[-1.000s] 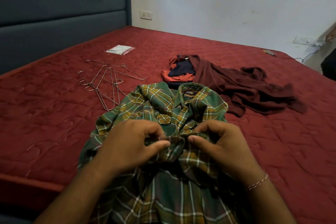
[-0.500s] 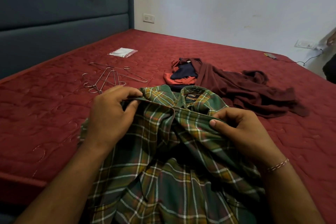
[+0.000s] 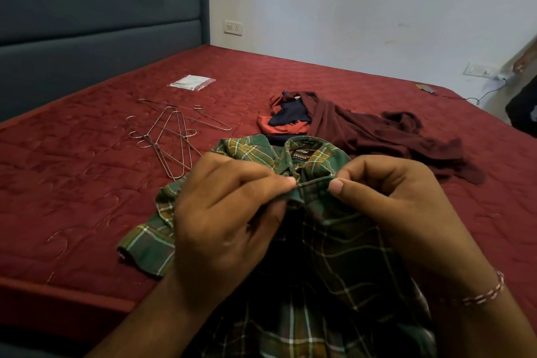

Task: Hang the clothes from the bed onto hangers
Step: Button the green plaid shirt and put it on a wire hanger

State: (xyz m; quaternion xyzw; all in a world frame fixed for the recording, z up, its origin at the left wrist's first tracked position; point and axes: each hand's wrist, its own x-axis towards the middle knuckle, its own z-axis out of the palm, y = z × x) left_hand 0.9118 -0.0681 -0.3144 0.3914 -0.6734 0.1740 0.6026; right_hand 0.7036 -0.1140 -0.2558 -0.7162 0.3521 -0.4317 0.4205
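Both hands pinching the plaid shirt's front edge.

My left hand (image 3: 229, 212) and right hand (image 3: 389, 212) pinch the green plaid shirt (image 3: 316, 160) between them, just below its collar; I'd keep the placket taut, then fetch a wire hanger (image 3: 171, 139) beyond my left hand.

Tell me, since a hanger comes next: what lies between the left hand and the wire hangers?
In the head view, only the plaid shirt's shoulder and bare red mattress separate the left hand from the wire hangers.
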